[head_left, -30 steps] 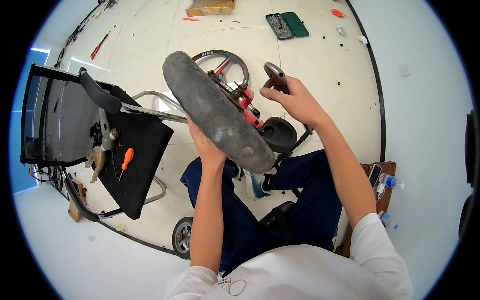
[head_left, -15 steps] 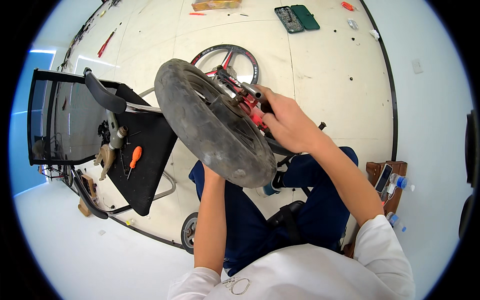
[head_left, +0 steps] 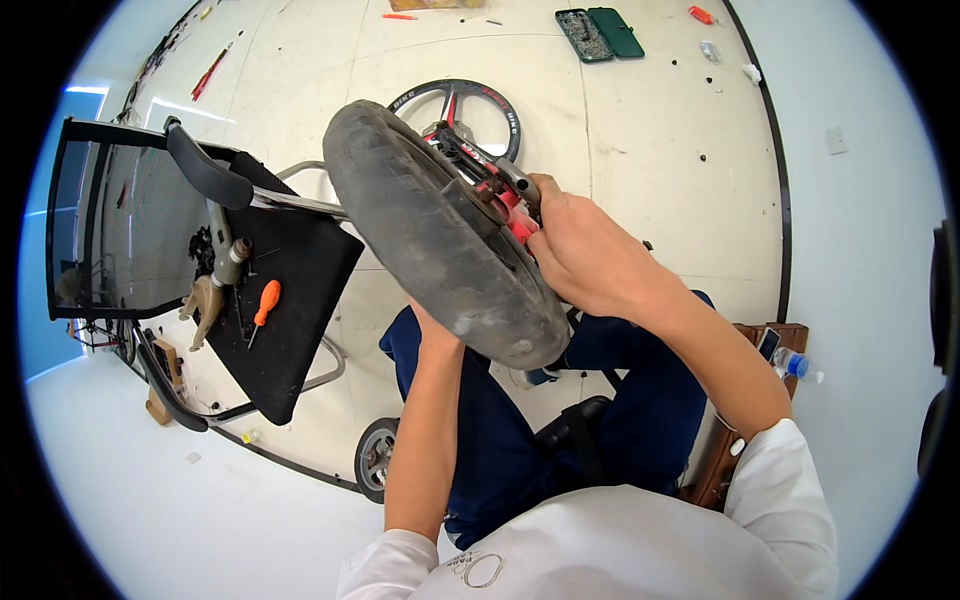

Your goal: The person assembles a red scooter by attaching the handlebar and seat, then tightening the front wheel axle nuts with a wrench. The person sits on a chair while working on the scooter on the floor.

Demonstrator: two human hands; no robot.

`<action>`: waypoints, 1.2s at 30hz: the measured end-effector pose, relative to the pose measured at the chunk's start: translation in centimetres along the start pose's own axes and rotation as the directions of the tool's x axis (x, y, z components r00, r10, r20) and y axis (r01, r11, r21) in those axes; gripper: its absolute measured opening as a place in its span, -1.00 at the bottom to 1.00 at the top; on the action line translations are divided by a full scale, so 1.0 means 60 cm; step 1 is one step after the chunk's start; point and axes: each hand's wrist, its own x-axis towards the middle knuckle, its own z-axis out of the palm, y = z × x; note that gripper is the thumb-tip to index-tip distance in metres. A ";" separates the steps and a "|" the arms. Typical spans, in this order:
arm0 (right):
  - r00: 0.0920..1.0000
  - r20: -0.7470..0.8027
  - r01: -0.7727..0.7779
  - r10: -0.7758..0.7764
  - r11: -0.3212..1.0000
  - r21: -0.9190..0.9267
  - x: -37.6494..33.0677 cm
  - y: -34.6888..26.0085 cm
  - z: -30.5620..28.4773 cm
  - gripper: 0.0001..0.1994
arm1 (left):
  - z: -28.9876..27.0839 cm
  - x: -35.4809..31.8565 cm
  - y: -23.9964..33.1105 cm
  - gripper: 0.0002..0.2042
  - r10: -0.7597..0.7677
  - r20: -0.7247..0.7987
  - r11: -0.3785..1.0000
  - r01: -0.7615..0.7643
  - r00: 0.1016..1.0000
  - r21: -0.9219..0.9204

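A small wheel with a worn grey-black tyre is raised and tilted in front of me. My left hand is at its lower left edge, with its fingers hidden behind the tyre. On the hub side, my right hand is closed around a red bracket of a bike frame. A grey metal tube end sticks out by its index finger. Past the tyre, black-and-red frame parts reach toward a spoked wheel at floor level; their connection is unclear.
On my left, a black chair carries an orange screwdriver and a grey-and-tan tool. A second small wheel stands near my left leg. A green case lies open far off. A wooden crate with a bottle is at right.
The tyre has shifted slightly right and turned more tread toward me, with both hands moving along with it. My right forearm has shifted rightward and down. My view has moved a little.
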 end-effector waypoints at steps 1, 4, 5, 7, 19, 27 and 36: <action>1.000 0.013 -0.011 0.011 1.000 -0.019 0.000 -0.008 -0.004 -0.65 | 0.004 0.001 0.003 -0.66 0.026 0.000 0.999 -0.026 1.000 0.019; 0.988 0.104 -0.103 0.115 0.988 -0.114 0.004 -0.033 -0.030 -0.73 | 0.009 0.007 0.014 -0.66 0.090 -0.002 0.994 -0.090 0.996 0.059; 0.981 0.147 -0.101 0.125 0.982 -0.159 0.012 -0.040 -0.045 -0.74 | 0.010 0.007 0.016 -0.66 0.079 -0.002 0.995 -0.079 0.997 0.058; 0.944 0.254 -0.167 0.212 0.968 -0.187 0.023 -0.054 -0.073 -0.76 | 0.010 0.008 0.020 -0.66 0.041 0.009 0.998 -0.042 0.999 0.043; 0.749 0.557 -0.493 0.358 0.863 0.109 0.004 -0.098 -0.109 -0.66 | 0.026 0.005 0.070 -0.66 -0.009 0.058 0.992 0.001 0.998 0.128; 0.810 0.440 -0.495 0.389 0.855 0.154 0.001 -0.166 -0.117 -0.40 | 0.041 0.031 0.074 -0.67 0.091 -0.012 0.980 -0.087 0.996 0.176; 0.789 0.531 -0.515 0.307 0.803 0.301 0.054 -0.133 -0.134 -0.66 | 0.047 0.037 0.089 -0.68 -0.041 -0.027 0.996 0.043 0.999 0.078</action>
